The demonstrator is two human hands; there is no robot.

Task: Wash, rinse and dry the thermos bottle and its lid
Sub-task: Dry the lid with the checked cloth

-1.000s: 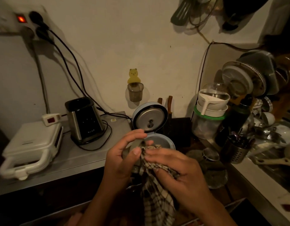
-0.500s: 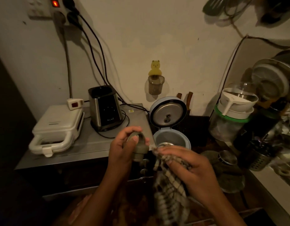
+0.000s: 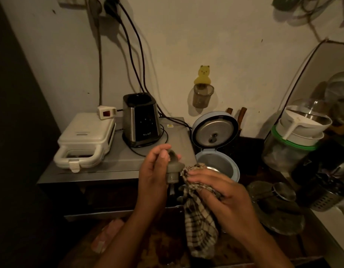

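Your left hand [image 3: 154,171] now grips lid [image 3: 174,171] clear of checked cloth [image 3: 200,219]; right hand [image 3: 225,198] clutches cloth beside it. Lid drying looks nearly finished; thermos bottle unseen.

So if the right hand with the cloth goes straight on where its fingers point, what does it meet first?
Probably the thermos lid held by the left hand; the right hand points its checked cloth at it, already touching or nearly.
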